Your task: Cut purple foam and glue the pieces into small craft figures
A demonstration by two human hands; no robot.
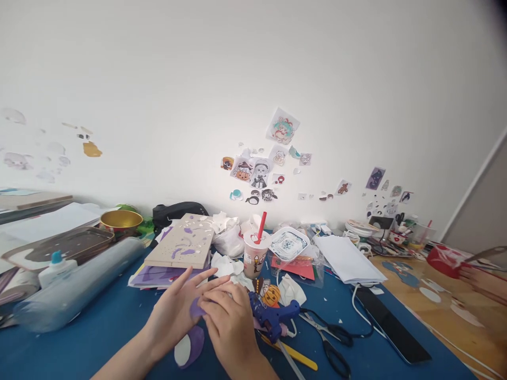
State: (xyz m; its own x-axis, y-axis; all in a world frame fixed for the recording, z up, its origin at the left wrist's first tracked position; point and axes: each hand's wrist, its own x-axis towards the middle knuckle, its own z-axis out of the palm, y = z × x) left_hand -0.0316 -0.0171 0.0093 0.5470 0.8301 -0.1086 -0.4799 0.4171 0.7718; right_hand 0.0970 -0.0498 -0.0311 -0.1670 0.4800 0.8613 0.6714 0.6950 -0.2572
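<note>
Palm up, my left hand [176, 309] has its fingers stretched out and spread. A small purple paper piece [196, 307] rests against its palm. My right hand [229, 322] lies over the left fingers, with its bent fingertips closed on the edge of that piece. Its far edge is hidden by the right fingers. Below the hands, a purple and white paper cutout [189, 347] lies on the blue table mat [114, 338]. Just right of my right hand are a blue glue gun [275, 316] and an orange pumpkin cutout [271, 294].
Scissors [328, 335], a yellow craft knife [297, 356] and a black tablet [390, 324] lie to the right. Behind stand a cup with a red straw [255, 253] and a board with purple scraps [184, 243]. Another person's hand [481, 279] is at far right.
</note>
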